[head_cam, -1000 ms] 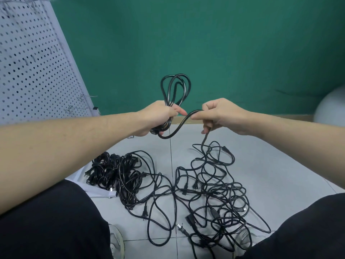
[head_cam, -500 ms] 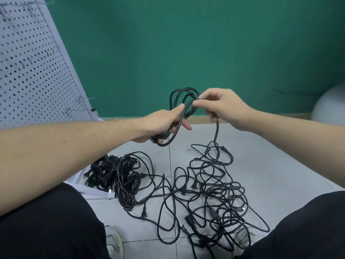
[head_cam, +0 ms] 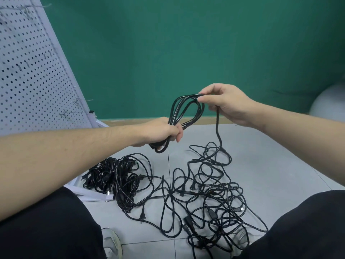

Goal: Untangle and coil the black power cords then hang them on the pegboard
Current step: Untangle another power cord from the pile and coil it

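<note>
Two hands [head_cam: 226, 103] on one coil [head_cam: 186, 111]

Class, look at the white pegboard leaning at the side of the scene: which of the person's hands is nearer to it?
Left. The left hand grips the coil's base, just right of the pegboard. The right hand pinches the coil at its top, farther right.

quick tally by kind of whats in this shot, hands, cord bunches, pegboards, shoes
Hands: 2, left hand and right hand
Cord bunches: 3, held coil, bundled pile, loose tangle
Pegboards: 1, pegboard
Shoes: 2, left shoe, right shoe
Total: 8
</note>
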{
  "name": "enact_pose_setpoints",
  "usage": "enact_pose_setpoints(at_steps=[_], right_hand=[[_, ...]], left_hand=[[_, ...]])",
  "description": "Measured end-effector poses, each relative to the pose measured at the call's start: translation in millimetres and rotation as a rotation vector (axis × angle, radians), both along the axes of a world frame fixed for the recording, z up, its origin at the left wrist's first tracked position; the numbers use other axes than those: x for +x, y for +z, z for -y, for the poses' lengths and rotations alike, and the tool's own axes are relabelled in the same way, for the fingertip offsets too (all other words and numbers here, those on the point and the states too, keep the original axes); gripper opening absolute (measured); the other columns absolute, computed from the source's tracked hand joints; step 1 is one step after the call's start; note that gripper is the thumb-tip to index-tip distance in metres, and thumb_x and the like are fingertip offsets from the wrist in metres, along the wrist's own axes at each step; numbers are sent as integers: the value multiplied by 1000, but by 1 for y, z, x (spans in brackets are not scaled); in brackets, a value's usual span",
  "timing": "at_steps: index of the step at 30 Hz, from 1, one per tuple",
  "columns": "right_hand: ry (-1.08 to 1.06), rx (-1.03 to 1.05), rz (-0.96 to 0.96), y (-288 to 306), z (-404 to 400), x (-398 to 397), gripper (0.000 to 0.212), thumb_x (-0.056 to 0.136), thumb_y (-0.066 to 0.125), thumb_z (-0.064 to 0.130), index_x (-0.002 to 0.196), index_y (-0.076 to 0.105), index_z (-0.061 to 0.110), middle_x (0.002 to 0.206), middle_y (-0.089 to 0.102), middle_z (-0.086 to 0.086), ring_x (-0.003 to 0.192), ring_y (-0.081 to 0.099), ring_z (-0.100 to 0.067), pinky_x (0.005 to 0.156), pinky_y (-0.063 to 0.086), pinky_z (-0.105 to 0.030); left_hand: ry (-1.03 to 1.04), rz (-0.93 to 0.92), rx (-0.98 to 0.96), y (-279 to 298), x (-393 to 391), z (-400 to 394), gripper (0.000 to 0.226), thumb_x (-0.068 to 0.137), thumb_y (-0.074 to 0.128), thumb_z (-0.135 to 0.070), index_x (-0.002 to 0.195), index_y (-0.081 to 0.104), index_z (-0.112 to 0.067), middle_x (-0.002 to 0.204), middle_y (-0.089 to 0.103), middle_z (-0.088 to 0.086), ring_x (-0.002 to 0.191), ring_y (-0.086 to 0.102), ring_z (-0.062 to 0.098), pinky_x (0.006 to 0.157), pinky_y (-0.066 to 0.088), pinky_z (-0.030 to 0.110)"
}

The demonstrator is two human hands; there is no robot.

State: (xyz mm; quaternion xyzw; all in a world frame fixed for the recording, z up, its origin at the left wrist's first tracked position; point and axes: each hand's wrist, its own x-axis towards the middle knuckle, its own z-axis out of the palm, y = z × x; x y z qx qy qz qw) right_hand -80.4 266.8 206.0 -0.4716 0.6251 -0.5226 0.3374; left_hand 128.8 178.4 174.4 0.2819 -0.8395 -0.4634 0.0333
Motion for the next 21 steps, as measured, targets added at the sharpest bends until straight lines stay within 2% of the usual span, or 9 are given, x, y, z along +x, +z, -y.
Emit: enact_pose_setpoints(at_steps=[3, 7, 10, 12, 14, 15, 17, 19, 21], right_hand=[[-73, -50, 68, 0, -1, 2, 14, 80, 83, 15, 77, 73, 23, 92, 71, 6, 87, 64, -11, 75, 52, -29], [-41, 39, 255, -4, -2, 10, 26, 90, 75, 26, 102, 52, 19, 107, 74, -9, 94, 73, -26, 87, 59, -46], [26, 233, 137, -8, -5, 26, 38, 97, 60, 48, 100, 60, 10, 99, 76, -11, 94, 75, -27, 90, 60, -43], [18, 148, 203, -7, -4, 36, 36, 99, 59, 45, 84, 56, 13, 82, 70, -8, 88, 74, -26, 90, 59, -41], [6, 47, 348, -3, 1, 46, 34, 100, 60, 40, 79, 47, 18, 65, 52, -2, 66, 63, -22, 81, 57, -39], [-2, 10, 397, -1, 3, 50, 34, 100, 61, 39, 78, 43, 20, 61, 40, 2, 57, 49, -18, 74, 54, -36], [-28, -35, 433, 3, 6, 56, 38, 98, 65, 39, 75, 37, 24, 60, 22, 6, 53, 24, -15, 62, 38, -30], [-67, -65, 454, 6, 8, 60, 44, 93, 71, 39, 72, 34, 27, 59, 17, 7, 52, 14, -15, 54, 24, -27], [-103, -81, 491, 8, 9, 64, 47, 90, 74, 40, 70, 33, 28, 58, 16, 8, 50, 12, -13, 50, 17, -26]], left_hand=[[-35, -76, 0, 0, -3, -8, 14, 66, 45, -19, 65, 59, -21, 50, 42, -12, 43, 37, 8, 41, 28, 19], [-44, -109, 52, -5, -5, -10, 17, 66, 44, -18, 69, 61, -18, 50, 46, -14, 45, 43, 4, 41, 30, 17], [-34, -102, 63, -12, -2, -7, 18, 68, 48, -19, 69, 65, -20, 54, 49, -10, 50, 46, 6, 42, 32, 19], [-26, -107, 114, -12, -2, -5, 17, 69, 51, -18, 68, 67, -22, 59, 50, -3, 55, 45, 15, 46, 33, 23], [10, -150, 182, -11, -3, -4, 17, 69, 54, -16, 68, 70, -23, 71, 56, 6, 66, 46, 23, 57, 37, 32], [29, -179, 221, -10, -5, -5, 18, 69, 56, -14, 67, 71, -23, 83, 60, 9, 74, 49, 24, 66, 39, 36], [26, -210, 295, -8, -8, -10, 19, 70, 59, -13, 66, 74, -24, 102, 59, 13, 92, 51, 24, 81, 39, 36], [-20, -201, 329, -9, -13, -14, 21, 75, 59, -9, 70, 74, -21, 100, 58, 12, 94, 53, 21, 82, 38, 29], [-72, -196, 410, -7, -14, -18, 29, 85, 50, 6, 76, 71, -11, 91, 70, 4, 88, 67, 10, 80, 49, 21]])
